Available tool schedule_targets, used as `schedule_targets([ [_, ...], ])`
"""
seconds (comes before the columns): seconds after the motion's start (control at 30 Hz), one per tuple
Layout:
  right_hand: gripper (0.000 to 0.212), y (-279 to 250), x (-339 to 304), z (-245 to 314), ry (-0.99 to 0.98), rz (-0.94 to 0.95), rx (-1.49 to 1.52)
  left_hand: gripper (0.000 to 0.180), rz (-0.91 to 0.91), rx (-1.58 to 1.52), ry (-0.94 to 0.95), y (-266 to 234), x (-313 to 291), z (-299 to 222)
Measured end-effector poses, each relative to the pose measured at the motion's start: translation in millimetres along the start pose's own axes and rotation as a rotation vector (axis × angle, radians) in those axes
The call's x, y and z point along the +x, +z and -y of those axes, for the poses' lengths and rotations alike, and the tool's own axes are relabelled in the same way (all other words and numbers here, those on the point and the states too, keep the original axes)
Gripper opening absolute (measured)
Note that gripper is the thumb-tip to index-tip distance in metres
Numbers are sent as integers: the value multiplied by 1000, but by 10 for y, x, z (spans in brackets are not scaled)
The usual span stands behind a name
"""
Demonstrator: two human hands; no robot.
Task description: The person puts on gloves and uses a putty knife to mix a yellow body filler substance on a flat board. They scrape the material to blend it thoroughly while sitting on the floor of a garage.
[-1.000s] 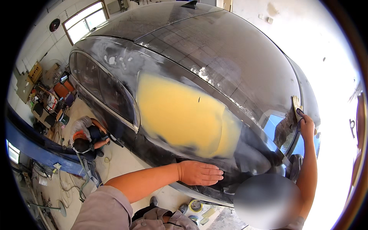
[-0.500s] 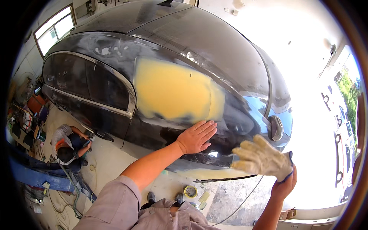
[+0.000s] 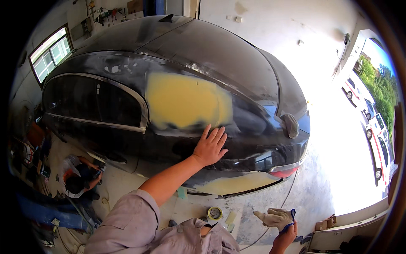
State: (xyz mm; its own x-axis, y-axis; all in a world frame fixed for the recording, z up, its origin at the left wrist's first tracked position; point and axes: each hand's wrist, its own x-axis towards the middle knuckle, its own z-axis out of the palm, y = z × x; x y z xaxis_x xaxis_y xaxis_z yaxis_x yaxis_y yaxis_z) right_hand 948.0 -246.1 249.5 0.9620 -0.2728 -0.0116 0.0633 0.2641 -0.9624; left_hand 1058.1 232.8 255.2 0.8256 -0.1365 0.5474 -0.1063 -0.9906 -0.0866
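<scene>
The left hand [image 3: 210, 148], fingers spread, lies over the black car's [image 3: 228, 46] side, fingertips at the lower edge of the yellow patch [image 3: 186, 101]; a flat, light palm would likely feel that border best. The right hand [image 3: 285, 241] pinches the glove [image 3: 274, 219] by its cuff, apart from the car. Chrome trim [image 3: 144, 106] hems the patch's left; rightward, dark bodywork gives sliding room. The tin [image 3: 215, 212] and cable [image 3: 289, 192] call for careful footing.
</scene>
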Motion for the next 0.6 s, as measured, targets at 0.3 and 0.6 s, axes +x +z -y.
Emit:
schedule_targets([
  [0.3,27,37,-29,-69,30,65,-17,47,130,-230,-80,-247,253,79],
  [0.6,27,257,81,-148,33,119,-30,36,187,-180,-33,-359,175,24],
])
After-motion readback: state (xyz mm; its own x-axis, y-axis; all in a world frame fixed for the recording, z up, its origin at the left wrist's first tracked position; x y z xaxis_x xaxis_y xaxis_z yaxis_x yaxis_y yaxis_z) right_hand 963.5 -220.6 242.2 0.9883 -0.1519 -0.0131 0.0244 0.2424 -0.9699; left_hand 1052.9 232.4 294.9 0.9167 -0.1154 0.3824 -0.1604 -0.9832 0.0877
